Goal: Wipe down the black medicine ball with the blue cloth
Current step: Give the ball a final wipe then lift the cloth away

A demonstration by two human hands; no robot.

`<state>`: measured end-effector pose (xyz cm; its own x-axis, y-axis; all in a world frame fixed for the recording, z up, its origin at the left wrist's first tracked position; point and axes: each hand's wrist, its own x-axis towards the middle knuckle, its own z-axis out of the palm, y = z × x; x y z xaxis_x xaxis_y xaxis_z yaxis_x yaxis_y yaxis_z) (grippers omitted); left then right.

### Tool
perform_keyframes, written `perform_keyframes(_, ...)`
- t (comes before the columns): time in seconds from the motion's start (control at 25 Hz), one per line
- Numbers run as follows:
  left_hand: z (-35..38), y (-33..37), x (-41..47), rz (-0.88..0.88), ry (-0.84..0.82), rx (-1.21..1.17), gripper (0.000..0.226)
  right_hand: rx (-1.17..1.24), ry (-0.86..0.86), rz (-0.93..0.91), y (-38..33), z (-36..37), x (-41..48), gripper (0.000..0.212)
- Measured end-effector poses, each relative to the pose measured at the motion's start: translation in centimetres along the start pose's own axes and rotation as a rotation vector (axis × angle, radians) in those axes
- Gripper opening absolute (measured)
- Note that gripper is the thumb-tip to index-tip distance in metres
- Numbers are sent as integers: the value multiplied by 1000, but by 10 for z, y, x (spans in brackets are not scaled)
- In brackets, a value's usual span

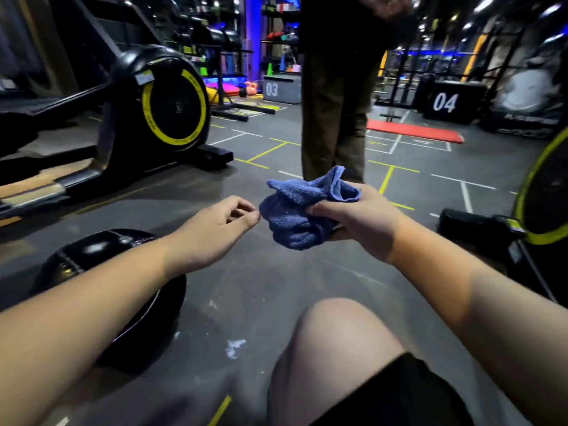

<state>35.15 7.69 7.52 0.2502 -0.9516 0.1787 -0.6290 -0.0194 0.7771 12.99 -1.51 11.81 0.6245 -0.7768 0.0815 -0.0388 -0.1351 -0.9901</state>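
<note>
The black medicine ball [92,256] rests on the grey gym floor at the lower left, partly hidden under my left forearm. A bunched blue cloth [295,210] is held in the air by my right hand [362,219], which grips it from the right side. My left hand [212,229] hovers just left of the cloth with fingers loosely curled and thumb and fingertips near the cloth's edge; whether they touch it is unclear. Both hands are above the floor, to the right of and beyond the ball.
My bare knee [335,348] is in the lower middle. A person's legs [335,118] stand right behind the cloth. A rowing machine with a yellow-ringed flywheel [173,106] sits at the left, another machine [534,210] at the right. A red mat [415,130] lies farther back.
</note>
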Motion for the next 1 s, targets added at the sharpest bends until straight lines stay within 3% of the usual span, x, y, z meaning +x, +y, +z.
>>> perform_keyframes(0.12,26,18,17,83,-71,209,30,27,131,-25,12,-27,-23,30)
perform_keyframes(0.32,71,61,40,295,-211,488,56,-5,294,-69,29,-62,-65,27)
perform_keyframes(0.44,102,88,47,379,-326,588,47,-54,406,-67,38,-78,-95,30)
perform_keyframes(0.56,137,114,51,436,-381,691,54,-126,535,-25,47,-98,-129,23)
perform_keyframes(0.76,209,139,35,504,-404,566,61,-119,794,-3,66,-133,-189,20)
perform_keyframes(1.0,265,130,-14,522,-538,418,64,-50,876,118,92,-152,-249,15)
